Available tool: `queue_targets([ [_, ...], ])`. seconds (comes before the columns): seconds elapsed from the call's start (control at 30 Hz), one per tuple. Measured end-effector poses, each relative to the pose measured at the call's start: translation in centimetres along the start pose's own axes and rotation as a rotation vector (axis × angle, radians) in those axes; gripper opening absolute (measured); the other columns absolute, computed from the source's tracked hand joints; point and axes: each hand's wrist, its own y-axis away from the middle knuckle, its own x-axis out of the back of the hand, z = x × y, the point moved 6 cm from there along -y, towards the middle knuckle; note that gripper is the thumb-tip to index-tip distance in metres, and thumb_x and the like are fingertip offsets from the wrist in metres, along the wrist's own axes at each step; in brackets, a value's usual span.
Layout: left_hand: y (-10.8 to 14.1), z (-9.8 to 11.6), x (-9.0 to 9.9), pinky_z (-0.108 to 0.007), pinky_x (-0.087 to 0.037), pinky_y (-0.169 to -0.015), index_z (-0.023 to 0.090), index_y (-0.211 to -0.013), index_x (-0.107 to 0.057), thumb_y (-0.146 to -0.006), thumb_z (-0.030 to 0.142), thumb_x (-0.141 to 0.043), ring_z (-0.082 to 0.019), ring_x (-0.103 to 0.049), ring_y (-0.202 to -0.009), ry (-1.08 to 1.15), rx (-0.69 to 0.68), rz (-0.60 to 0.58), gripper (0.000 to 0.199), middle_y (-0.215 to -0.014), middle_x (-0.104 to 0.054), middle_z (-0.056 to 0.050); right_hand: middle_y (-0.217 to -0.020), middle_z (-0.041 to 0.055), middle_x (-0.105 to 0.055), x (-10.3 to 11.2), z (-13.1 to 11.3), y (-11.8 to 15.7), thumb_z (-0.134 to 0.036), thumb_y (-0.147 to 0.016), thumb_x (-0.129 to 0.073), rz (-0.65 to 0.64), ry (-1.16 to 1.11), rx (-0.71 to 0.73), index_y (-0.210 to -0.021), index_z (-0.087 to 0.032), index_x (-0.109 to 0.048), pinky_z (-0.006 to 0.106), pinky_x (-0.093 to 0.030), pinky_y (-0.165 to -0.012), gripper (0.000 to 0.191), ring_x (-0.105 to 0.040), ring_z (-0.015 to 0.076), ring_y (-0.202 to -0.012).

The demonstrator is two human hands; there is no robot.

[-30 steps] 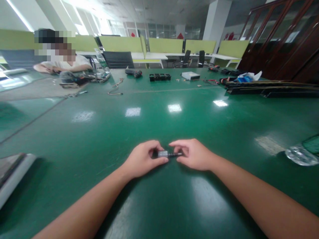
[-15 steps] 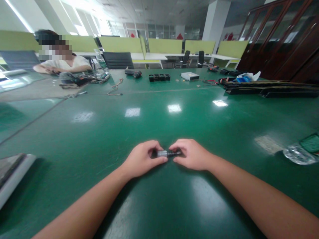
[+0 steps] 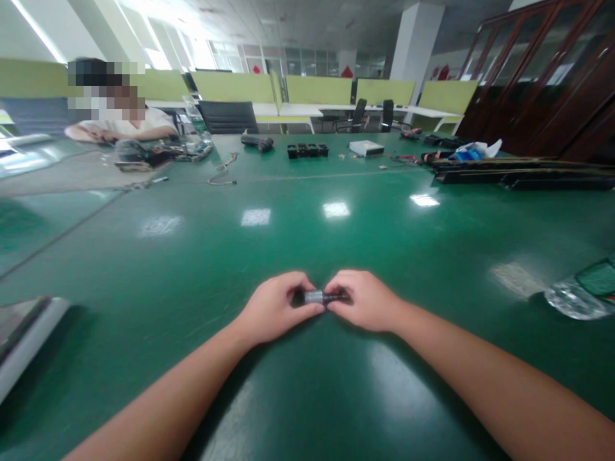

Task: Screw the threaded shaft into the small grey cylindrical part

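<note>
Close together, both hands (image 3: pixel 321 301) curl inward, thumbs nearly touching.

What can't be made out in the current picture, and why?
All in the head view:
Left end of the small cylinder: hidden by the left hand.
Tip of its dark shaft, and whether the right hand grips it: fingers cover it.
Clear plastic object: cut off by the right edge.
Far-left clutter: too small and blurred.

Glossy green table (image 3: pixel 298 243) bearing (toward its far edge) a white box (image 3: pixel 366 148), cables (image 3: pixel 221 173)
</note>
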Motion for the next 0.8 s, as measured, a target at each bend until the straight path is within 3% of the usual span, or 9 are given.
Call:
queue_targets([
  [0.8, 0.10, 0.27, 0.20, -0.025, -0.035, -0.059, 0.020, -0.090, -0.069, -0.080, 0.050, -0.071, -0.015, -0.053, -0.067, 0.026, 0.029, -0.010, 0.031, -0.072, -0.060, 0.002, -0.084, 0.0020, -0.068, 0.03, 0.21, -0.08, -0.017, -0.080, -0.069, -0.015, -0.006, 0.015, -0.090, -0.017, -0.071, 0.025, -0.044, -0.070, 0.010, -0.061, 0.0141, -0.076],
])
